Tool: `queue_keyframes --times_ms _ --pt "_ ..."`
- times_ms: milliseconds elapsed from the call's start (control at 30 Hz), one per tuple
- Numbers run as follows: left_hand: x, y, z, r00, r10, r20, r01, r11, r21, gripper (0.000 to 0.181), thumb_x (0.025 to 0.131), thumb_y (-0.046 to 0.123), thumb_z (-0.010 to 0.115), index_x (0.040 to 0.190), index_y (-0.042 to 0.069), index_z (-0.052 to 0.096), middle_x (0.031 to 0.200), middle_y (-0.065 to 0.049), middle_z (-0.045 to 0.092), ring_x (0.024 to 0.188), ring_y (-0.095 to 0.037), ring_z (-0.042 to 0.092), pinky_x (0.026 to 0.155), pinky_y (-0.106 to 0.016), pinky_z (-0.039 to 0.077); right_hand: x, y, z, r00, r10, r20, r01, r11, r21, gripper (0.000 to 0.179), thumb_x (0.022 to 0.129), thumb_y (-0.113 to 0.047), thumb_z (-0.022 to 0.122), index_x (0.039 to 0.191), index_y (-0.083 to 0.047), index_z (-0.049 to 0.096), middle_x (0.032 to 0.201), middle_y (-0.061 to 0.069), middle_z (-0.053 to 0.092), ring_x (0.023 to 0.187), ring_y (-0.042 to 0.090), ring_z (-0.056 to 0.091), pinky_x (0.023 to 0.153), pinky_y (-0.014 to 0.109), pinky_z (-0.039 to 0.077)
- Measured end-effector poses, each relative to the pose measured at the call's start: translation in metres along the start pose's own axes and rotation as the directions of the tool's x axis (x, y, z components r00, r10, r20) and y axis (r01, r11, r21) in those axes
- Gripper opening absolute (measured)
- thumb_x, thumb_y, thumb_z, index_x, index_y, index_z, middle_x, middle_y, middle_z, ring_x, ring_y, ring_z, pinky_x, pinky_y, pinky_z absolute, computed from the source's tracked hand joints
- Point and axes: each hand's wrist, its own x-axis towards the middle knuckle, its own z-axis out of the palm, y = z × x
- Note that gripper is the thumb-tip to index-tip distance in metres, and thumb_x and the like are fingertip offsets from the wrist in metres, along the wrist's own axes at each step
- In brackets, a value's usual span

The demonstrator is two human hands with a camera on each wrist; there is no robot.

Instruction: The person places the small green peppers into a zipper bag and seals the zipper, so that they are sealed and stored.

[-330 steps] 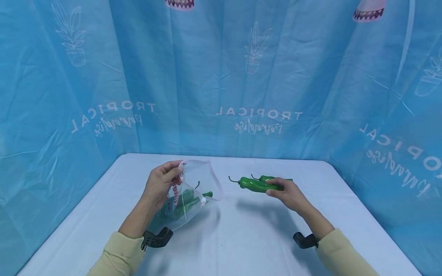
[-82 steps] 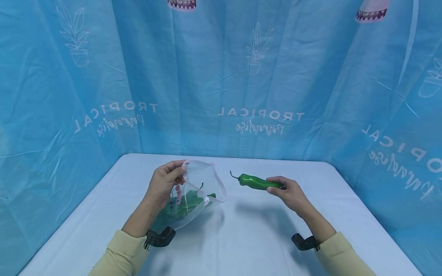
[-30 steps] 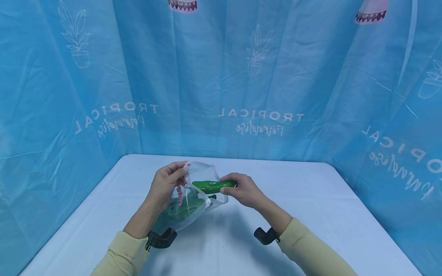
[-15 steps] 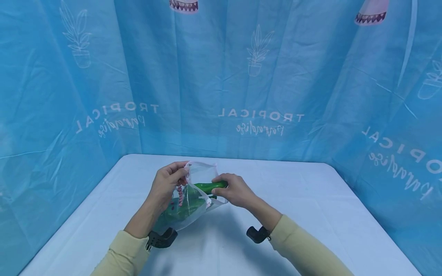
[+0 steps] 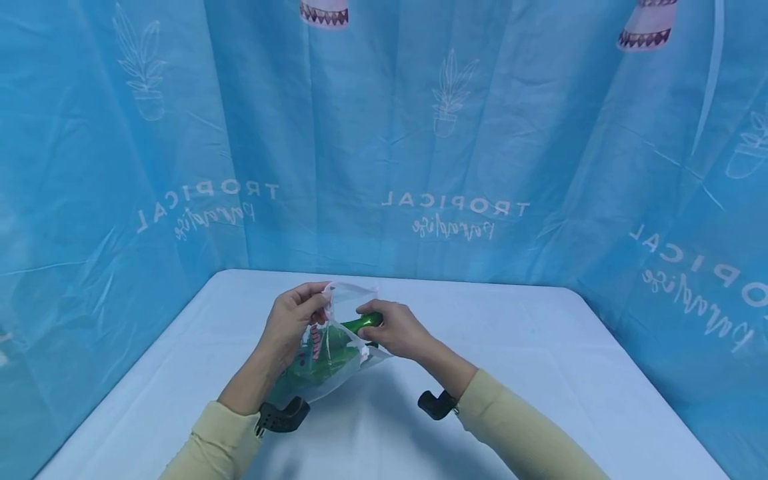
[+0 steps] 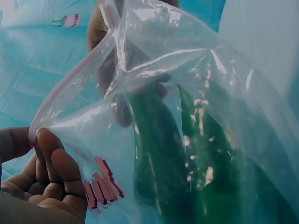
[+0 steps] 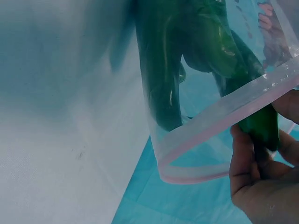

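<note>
My left hand (image 5: 291, 320) pinches the rim of a clear zip bag (image 5: 339, 383) with pink lettering, thumb and forefinger at its pink-edged mouth. The bag's mouth gapes toward the right. My right hand (image 5: 399, 330) grips a glossy green chili pepper (image 5: 367, 321) by its near end, the rest of it inside the bag. In the right wrist view the held pepper (image 7: 261, 126) passes through the bag's mouth between thumb and fingers. Other green peppers (image 6: 205, 154) lie deeper in the bag, seen through the film; their lower parts are hidden by the left forearm.
A white table (image 5: 540, 373) spreads under both arms. Blue curtains (image 5: 390, 147) with white plant and lettering prints stand around its back and sides. Black wrist cameras (image 5: 282, 415) sit on both wrists.
Earlier the right hand held peppers apart from the bag, first two, then one with its stem leftward. It then moved left, the pepper turned around, and slid it deeper into the bag.
</note>
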Motion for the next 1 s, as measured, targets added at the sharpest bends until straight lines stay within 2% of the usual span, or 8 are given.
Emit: queue_keyframes --times_ms 200,400,600,733,833,1000 --pt "0.001 0.000 -0.001 1.000 0.007 -0.002 -0.007 1.000 0.006 0.030 0.094 0.018 0.055 0.119 0.003 0.060 0.081 0.005 0.059 0.069 -0.010 0.053 0.069 -0.023 0.048 -0.002 0.001 -0.002 0.999 -0.043 -0.033 0.044 0.999 0.008 0.038 0.086 -0.021 0.067 0.123 -0.017 0.061 0.118 0.003 0.064 0.098 0.015 0.061 0.083 0.031 0.053" --pt "0.001 0.002 -0.005 1.000 0.010 -0.005 -0.010 1.000 0.005 0.030 0.095 0.019 0.055 0.119 0.002 0.059 0.080 0.005 0.058 0.069 -0.010 0.053 0.069 -0.023 0.048 -0.010 0.007 -0.007 0.996 -0.026 -0.088 0.031 0.998 0.058 0.033 0.087 -0.022 0.065 0.120 -0.019 0.062 0.117 0.001 0.063 0.101 0.017 0.058 0.087 0.034 0.052" --pt "0.002 0.006 -0.012 1.000 0.023 -0.012 -0.024 1.000 -0.007 0.031 0.095 0.020 0.054 0.119 -0.001 0.058 0.077 0.008 0.057 0.068 -0.009 0.052 0.066 -0.021 0.046 -0.018 0.014 -0.013 0.987 -0.014 -0.158 0.032 0.993 0.111 0.031 0.086 -0.023 0.066 0.117 -0.016 0.063 0.112 0.004 0.064 0.096 0.017 0.058 0.080 0.031 0.053" --pt "0.002 0.008 -0.016 0.999 0.025 -0.019 -0.025 1.000 -0.001 0.034 0.095 0.022 0.054 0.120 0.000 0.058 0.075 0.009 0.057 0.068 -0.009 0.052 0.066 -0.020 0.047 -0.022 0.021 -0.014 0.980 -0.003 -0.197 0.032 0.989 0.141 0.029 0.085 -0.022 0.067 0.113 -0.016 0.065 0.103 0.001 0.064 0.089 0.016 0.058 0.074 0.028 0.053" --pt "0.002 0.009 -0.017 0.999 0.033 -0.020 -0.033 0.999 -0.013 0.034 0.096 0.022 0.054 0.122 0.000 0.057 0.074 0.009 0.057 0.068 -0.009 0.052 0.066 -0.020 0.047 -0.025 0.025 -0.015 0.977 0.007 -0.214 0.026 0.988 0.154 0.028 0.085 -0.022 0.067 0.112 -0.016 0.065 0.105 0.004 0.065 0.087 0.016 0.058 0.074 0.028 0.053" --pt "0.004 0.007 -0.016 0.999 0.043 -0.008 -0.043 0.999 -0.016 0.034 0.096 0.021 0.054 0.121 -0.001 0.057 0.075 0.009 0.057 0.067 -0.008 0.053 0.065 -0.020 0.047 -0.031 0.028 -0.020 0.970 0.023 -0.244 0.019 0.985 0.170 0.027 0.085 -0.022 0.068 0.112 -0.020 0.065 0.105 0.002 0.066 0.088 0.014 0.060 0.076 0.029 0.054"
